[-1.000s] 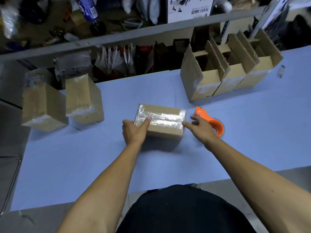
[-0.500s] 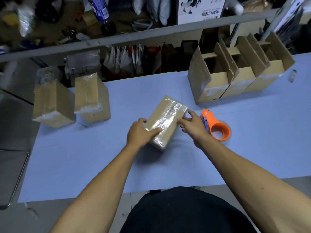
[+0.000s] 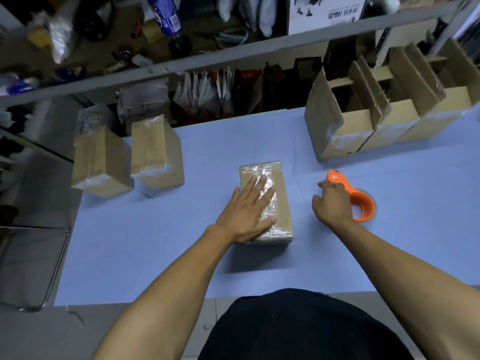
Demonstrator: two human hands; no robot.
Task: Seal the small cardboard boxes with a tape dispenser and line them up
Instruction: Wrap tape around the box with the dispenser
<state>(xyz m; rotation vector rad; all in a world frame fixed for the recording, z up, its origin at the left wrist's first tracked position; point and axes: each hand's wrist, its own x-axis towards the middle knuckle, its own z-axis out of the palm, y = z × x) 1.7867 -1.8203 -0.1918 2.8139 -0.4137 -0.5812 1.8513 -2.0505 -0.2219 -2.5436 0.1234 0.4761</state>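
A small taped cardboard box (image 3: pixel 281 201) lies flat at the middle of the blue table (image 3: pixel 181 255), its long side pointing away from me. My left hand (image 3: pixel 249 211) presses flat on its top with the fingers straight and spread. To the right lies the orange tape dispenser (image 3: pixel 362 206). My right hand (image 3: pixel 332 203) covers its handle, fingers curled over it. Two sealed boxes (image 3: pixel 101 162) (image 3: pixel 155 154) stand side by side at the table's far left.
Three open cardboard boxes (image 3: pixel 348 126) with raised flaps stand in a row at the far right. A cluttered shelf (image 3: pixel 233 58) runs behind the table. A metal chair frame (image 3: pixel 52 268) sits off the table's left edge.
The middle box was turned from lying crosswise to pointing away from me. My left hand went flat on top of it. My right hand left the box and moved onto the dispenser.
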